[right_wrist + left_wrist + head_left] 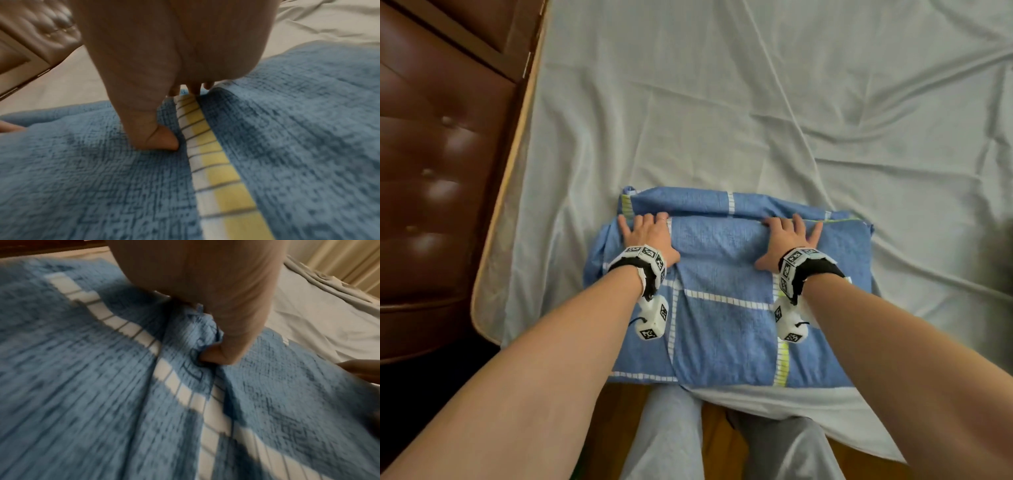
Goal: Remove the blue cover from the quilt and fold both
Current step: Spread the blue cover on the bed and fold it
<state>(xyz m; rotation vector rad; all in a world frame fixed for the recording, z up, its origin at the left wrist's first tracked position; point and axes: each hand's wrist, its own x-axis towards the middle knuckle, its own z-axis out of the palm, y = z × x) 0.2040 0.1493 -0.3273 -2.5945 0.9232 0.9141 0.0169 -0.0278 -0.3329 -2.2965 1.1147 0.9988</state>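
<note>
Basically, the blue cover (pixel 722 291) lies folded into a rough rectangle at the near edge of the bed (pixel 722 102), on the pale sheet, right in front of my legs. My left hand (pixel 649 236) and right hand (pixel 789 240) both lie on its far part, palms down, fingers spread and fairly straight, tips at the rolled far fold. In the left wrist view the thumb (pixel 218 356) digs into a bunched crease, so it may be pinching a little cloth; I can't confirm it. In the right wrist view the thumb (pixel 162 141) just presses flat beside the yellow-and-white stripe (pixel 216 162). I judge the cover light, soft and limp, with a crinkly weave: it should crease easily, slide little on the sheet, and sag if lifted from one point. Best taken at the two far corners or along the folded edge, one hand at each end. The quilt itself I can't pick out; it's out of view or can't be told from the sheet. Wrist views are blurred, fingertips mostly hidden behind the palms, and how many layers the fold has is unclear. Brown padded headboard (pixel 431 154) at left.
</note>
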